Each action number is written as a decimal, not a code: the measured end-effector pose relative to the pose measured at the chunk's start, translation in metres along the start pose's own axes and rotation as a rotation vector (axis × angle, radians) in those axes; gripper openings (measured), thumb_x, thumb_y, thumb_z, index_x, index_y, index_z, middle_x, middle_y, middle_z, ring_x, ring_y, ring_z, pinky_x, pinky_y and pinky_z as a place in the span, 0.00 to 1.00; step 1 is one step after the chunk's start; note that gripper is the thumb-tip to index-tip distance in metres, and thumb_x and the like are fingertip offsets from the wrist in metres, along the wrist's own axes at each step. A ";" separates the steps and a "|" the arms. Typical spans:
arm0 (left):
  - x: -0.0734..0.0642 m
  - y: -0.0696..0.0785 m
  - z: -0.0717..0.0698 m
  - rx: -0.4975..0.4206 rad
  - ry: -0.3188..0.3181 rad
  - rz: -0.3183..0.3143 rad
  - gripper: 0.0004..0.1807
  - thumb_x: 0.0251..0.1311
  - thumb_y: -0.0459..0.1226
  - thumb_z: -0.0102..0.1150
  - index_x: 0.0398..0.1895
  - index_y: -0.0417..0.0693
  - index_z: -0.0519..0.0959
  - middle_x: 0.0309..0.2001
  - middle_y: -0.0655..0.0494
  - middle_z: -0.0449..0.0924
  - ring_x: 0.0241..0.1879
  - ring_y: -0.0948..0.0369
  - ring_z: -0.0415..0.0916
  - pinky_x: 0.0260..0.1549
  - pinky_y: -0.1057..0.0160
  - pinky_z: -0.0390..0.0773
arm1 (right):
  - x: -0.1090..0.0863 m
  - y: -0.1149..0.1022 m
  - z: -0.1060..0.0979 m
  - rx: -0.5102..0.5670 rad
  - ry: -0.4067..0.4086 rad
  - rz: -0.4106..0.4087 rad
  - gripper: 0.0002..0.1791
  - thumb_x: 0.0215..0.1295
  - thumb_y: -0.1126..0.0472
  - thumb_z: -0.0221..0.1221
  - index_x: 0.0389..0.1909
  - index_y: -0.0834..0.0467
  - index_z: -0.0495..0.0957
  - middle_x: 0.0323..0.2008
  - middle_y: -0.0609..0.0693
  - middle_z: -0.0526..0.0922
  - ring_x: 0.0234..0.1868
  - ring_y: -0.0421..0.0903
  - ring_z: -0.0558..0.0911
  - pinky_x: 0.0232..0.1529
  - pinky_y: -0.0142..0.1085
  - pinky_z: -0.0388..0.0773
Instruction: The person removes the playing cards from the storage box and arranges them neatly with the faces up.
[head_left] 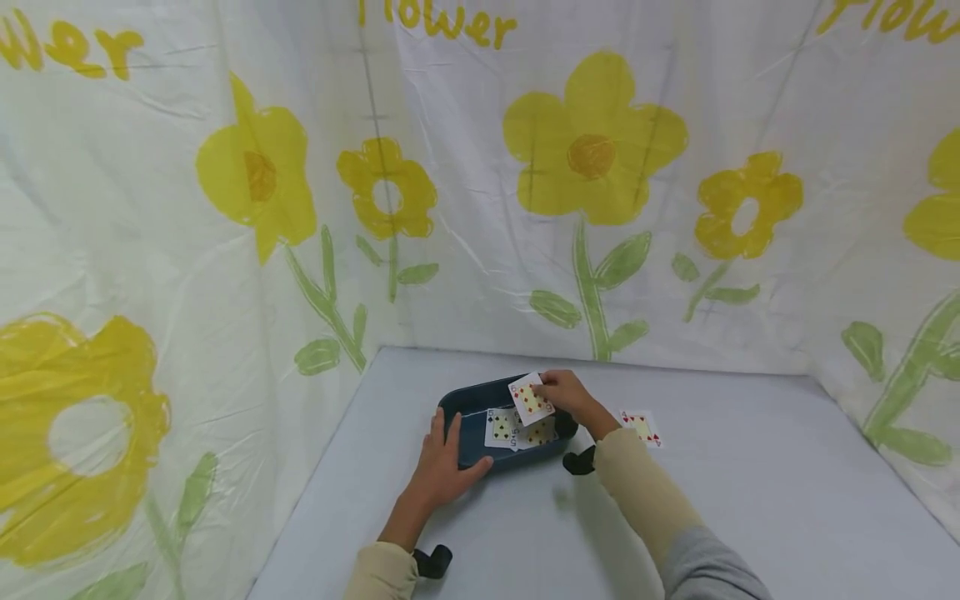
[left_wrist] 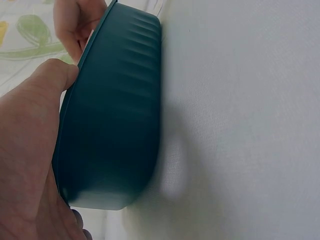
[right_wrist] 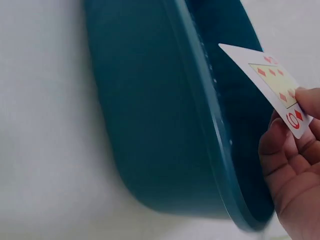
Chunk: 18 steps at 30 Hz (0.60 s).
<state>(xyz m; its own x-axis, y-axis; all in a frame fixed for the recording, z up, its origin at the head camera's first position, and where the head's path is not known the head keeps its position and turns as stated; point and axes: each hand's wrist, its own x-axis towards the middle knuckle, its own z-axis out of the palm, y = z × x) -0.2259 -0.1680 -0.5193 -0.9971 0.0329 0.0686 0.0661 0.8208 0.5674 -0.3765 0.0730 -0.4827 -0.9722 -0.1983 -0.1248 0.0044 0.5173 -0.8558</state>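
Observation:
My left hand [head_left: 438,467] holds the left end of a dark teal plastic tray [head_left: 470,433]. In the left wrist view, its thumb [left_wrist: 65,75] lies over the near rim, with fingers round the end. Above the tray's right part, my right hand [head_left: 567,394] pinches a playing card [head_left: 529,400] with red diamonds on a yellow panel. That card is tilted in the right wrist view, thumb on its face. Inside the tray lie a card with black pips [head_left: 499,427] and another face-up card [head_left: 538,433], partly overlapped by the held one.
Right of the tray, a red-pipped card [head_left: 640,427] lies face up on the pale table [head_left: 750,475], partly behind the right forearm. Black wrist devices [head_left: 433,562] show at both wrists. A white curtain [head_left: 465,292] with yellow flowers hangs behind the table.

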 end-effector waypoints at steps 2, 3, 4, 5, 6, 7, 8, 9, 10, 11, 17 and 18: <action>-0.001 0.000 -0.001 -0.002 0.002 0.000 0.56 0.59 0.66 0.59 0.80 0.44 0.50 0.79 0.38 0.33 0.75 0.34 0.43 0.66 0.36 0.55 | -0.002 0.000 -0.005 0.020 -0.008 -0.006 0.15 0.69 0.61 0.61 0.50 0.68 0.80 0.40 0.57 0.83 0.36 0.46 0.79 0.35 0.36 0.76; -0.001 0.000 -0.001 -0.002 0.006 0.001 0.56 0.59 0.65 0.59 0.80 0.44 0.50 0.79 0.38 0.34 0.74 0.34 0.43 0.66 0.35 0.56 | -0.003 0.000 -0.008 0.032 -0.010 -0.007 0.16 0.70 0.61 0.61 0.51 0.68 0.80 0.40 0.57 0.82 0.36 0.46 0.79 0.34 0.35 0.76; -0.001 0.001 -0.002 -0.004 0.009 0.001 0.56 0.59 0.65 0.60 0.80 0.43 0.50 0.79 0.38 0.33 0.75 0.34 0.43 0.66 0.35 0.56 | -0.004 0.001 -0.011 0.040 -0.012 -0.013 0.16 0.70 0.61 0.60 0.51 0.68 0.80 0.40 0.57 0.82 0.35 0.46 0.79 0.34 0.35 0.77; -0.001 0.001 -0.003 -0.003 0.014 0.001 0.56 0.59 0.65 0.60 0.80 0.43 0.50 0.79 0.38 0.34 0.74 0.34 0.43 0.66 0.35 0.56 | -0.004 0.001 -0.013 0.056 -0.018 -0.016 0.16 0.70 0.61 0.60 0.52 0.68 0.80 0.40 0.57 0.82 0.35 0.46 0.79 0.34 0.35 0.77; -0.001 0.002 -0.004 -0.004 0.016 0.002 0.56 0.59 0.65 0.60 0.80 0.43 0.50 0.79 0.37 0.34 0.75 0.34 0.43 0.66 0.35 0.56 | -0.005 0.001 -0.016 0.066 -0.023 -0.018 0.16 0.71 0.61 0.59 0.52 0.68 0.79 0.40 0.57 0.82 0.35 0.46 0.80 0.34 0.36 0.77; -0.001 0.002 -0.004 -0.002 0.020 0.004 0.56 0.59 0.65 0.60 0.80 0.43 0.51 0.79 0.37 0.34 0.75 0.34 0.43 0.66 0.35 0.56 | -0.005 0.002 -0.019 0.072 -0.025 -0.021 0.16 0.71 0.61 0.59 0.52 0.68 0.79 0.41 0.57 0.82 0.35 0.46 0.80 0.34 0.36 0.78; 0.000 0.002 -0.005 -0.003 0.022 0.004 0.56 0.59 0.64 0.60 0.80 0.43 0.51 0.79 0.37 0.34 0.75 0.35 0.43 0.66 0.35 0.56 | -0.006 0.003 -0.021 0.079 -0.021 -0.022 0.15 0.72 0.61 0.59 0.52 0.68 0.79 0.41 0.57 0.82 0.34 0.45 0.80 0.34 0.36 0.78; 0.000 0.003 -0.005 0.000 0.024 0.004 0.56 0.58 0.64 0.60 0.80 0.43 0.51 0.79 0.37 0.34 0.75 0.34 0.43 0.65 0.35 0.57 | -0.006 0.005 -0.023 0.089 -0.016 -0.021 0.15 0.72 0.62 0.59 0.53 0.68 0.79 0.41 0.57 0.82 0.35 0.45 0.80 0.34 0.36 0.78; 0.000 0.003 -0.005 0.000 0.022 0.004 0.56 0.59 0.64 0.60 0.80 0.43 0.51 0.79 0.37 0.34 0.75 0.35 0.43 0.66 0.35 0.57 | -0.006 0.008 -0.026 0.104 -0.017 -0.023 0.16 0.72 0.62 0.58 0.54 0.68 0.78 0.42 0.58 0.82 0.35 0.45 0.80 0.34 0.37 0.79; 0.000 0.003 -0.004 0.003 0.022 0.004 0.56 0.59 0.64 0.60 0.80 0.43 0.51 0.79 0.37 0.34 0.74 0.34 0.44 0.65 0.35 0.57 | -0.006 0.010 -0.028 0.117 -0.013 -0.022 0.16 0.72 0.62 0.58 0.54 0.68 0.78 0.42 0.58 0.82 0.35 0.46 0.80 0.35 0.37 0.79; -0.002 0.001 -0.001 0.007 0.016 0.006 0.56 0.59 0.64 0.60 0.80 0.42 0.51 0.79 0.37 0.35 0.75 0.35 0.44 0.66 0.36 0.57 | -0.011 0.028 -0.044 0.159 0.006 0.034 0.20 0.75 0.60 0.55 0.60 0.68 0.74 0.44 0.58 0.80 0.37 0.47 0.79 0.36 0.37 0.79; -0.002 0.001 -0.001 0.005 0.015 0.007 0.56 0.59 0.64 0.60 0.80 0.42 0.51 0.79 0.37 0.35 0.75 0.35 0.44 0.66 0.36 0.57 | -0.013 0.031 -0.047 0.160 0.010 0.048 0.20 0.76 0.59 0.55 0.61 0.68 0.73 0.44 0.58 0.80 0.37 0.46 0.79 0.37 0.37 0.79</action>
<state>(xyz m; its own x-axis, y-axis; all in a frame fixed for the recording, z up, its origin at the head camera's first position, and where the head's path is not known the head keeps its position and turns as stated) -0.2239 -0.1679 -0.5180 -0.9959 0.0301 0.0848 0.0728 0.8235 0.5626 -0.3746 0.1304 -0.4841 -0.9722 -0.1680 -0.1632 0.0874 0.3862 -0.9183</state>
